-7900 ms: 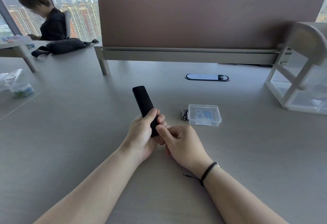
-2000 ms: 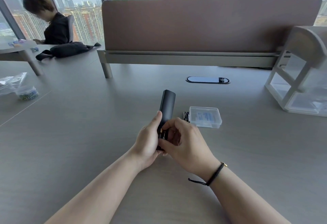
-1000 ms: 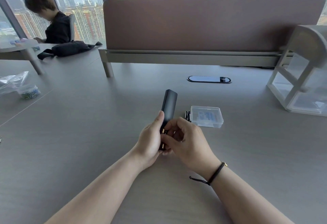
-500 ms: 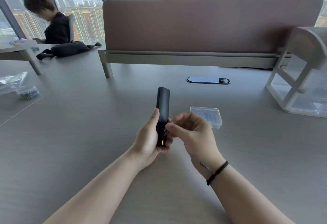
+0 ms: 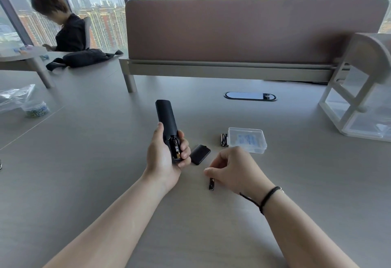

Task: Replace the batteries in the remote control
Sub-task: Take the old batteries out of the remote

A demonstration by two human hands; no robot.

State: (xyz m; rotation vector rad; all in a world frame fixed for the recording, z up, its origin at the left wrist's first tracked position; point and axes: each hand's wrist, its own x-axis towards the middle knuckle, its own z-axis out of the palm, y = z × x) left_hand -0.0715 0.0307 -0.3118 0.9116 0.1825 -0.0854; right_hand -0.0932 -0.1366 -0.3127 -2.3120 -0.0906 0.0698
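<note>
My left hand [image 5: 164,157] grips the black remote [image 5: 167,119] by its lower end, back side up. Its battery bay is open, and one battery [image 5: 176,148] shows inside. The black battery cover [image 5: 200,154] lies on the table just right of that hand. Lower right, my right hand [image 5: 232,170] is curled with its fingertips on the upper end of a loose battery [image 5: 211,183], which touches the table. Two more batteries [image 5: 224,140] stand against the left side of a clear plastic box [image 5: 247,139].
A brown desk divider [image 5: 254,28] closes the far side, with an oval cable port [image 5: 249,96] before it. A white rack [image 5: 359,98] stands at right. A plastic bag and jar [image 5: 33,109] sit far left. A person [image 5: 63,24] and a black bag [image 5: 84,58] are at back left.
The cover has come off and now lies on the table. My right hand has left the remote and dropped to the lower right with a battery. The remote's top now leans left.
</note>
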